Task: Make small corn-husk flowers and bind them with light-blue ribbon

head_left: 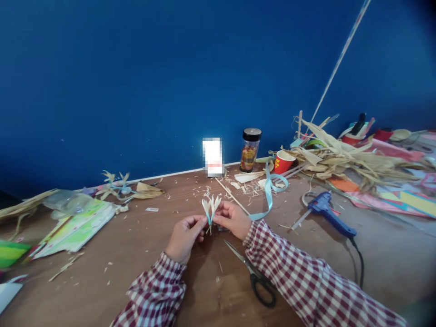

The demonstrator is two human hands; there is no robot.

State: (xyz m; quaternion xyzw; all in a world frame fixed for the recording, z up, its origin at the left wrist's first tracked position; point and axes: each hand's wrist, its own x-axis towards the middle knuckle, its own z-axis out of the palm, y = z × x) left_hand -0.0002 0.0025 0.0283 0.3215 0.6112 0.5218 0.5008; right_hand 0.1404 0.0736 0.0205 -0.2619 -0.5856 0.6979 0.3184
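My left hand [184, 236] and my right hand [232, 219] meet over the brown table [143, 254], both pinched on a small bundle of pale corn husk strips [211, 206] that fans upward. A light blue ribbon [269, 195] is wrapped at the bundle's base and trails off to the right past my right hand. Both sleeves are red and white check.
Black-handled scissors [254, 274] lie just below my right wrist. A blue glue gun [329, 213] with its cord lies to the right. A red paper cup [282, 162], a black-lidded jar [250, 150], a heap of dry husks [344, 159] and husk flowers [119, 184] lie farther back.
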